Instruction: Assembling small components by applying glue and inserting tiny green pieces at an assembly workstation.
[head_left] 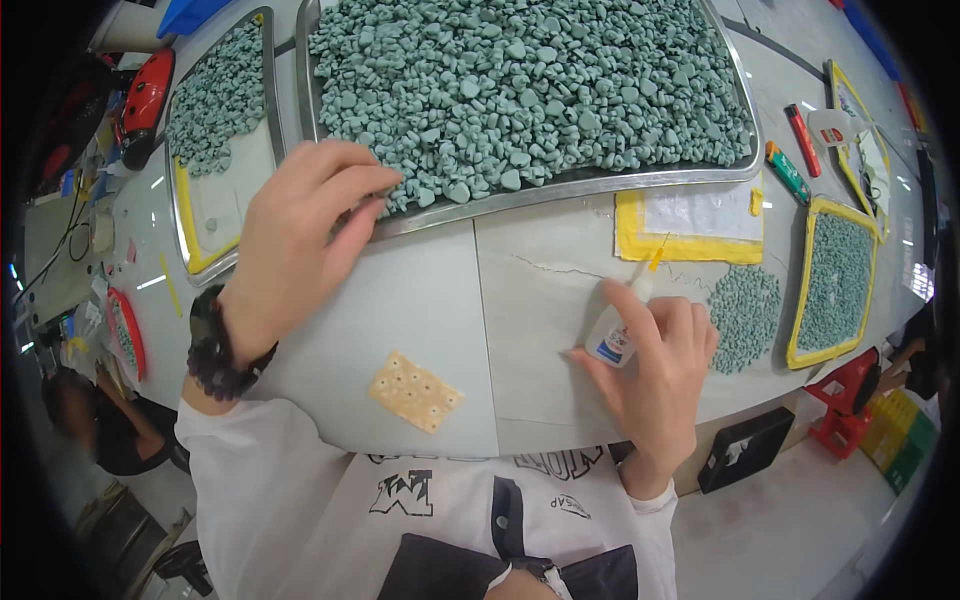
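My left hand (305,225) reaches to the near rim of a large metal tray (480,211) heaped with grey-green stone-like pieces (500,90). Its thumb and fingers are drawn together at the edge of the heap; whatever is between them is hidden. In my right hand (665,370) is a small white glue bottle (612,338) with a thin yellow needle tip (655,259), held tilted upward above the table. Between my hands, close to my body, lies a tan, cracker-like rectangular piece (415,390) with several pale-ringed dots.
At the left stands a smaller tray (185,215) partly filled with green pieces. On the right are a loose pile of them (745,315), a yellow-edged tray (795,340), a red marker-like stick (802,140) and a green cutter (788,173). Another person (120,425) sits at far left.
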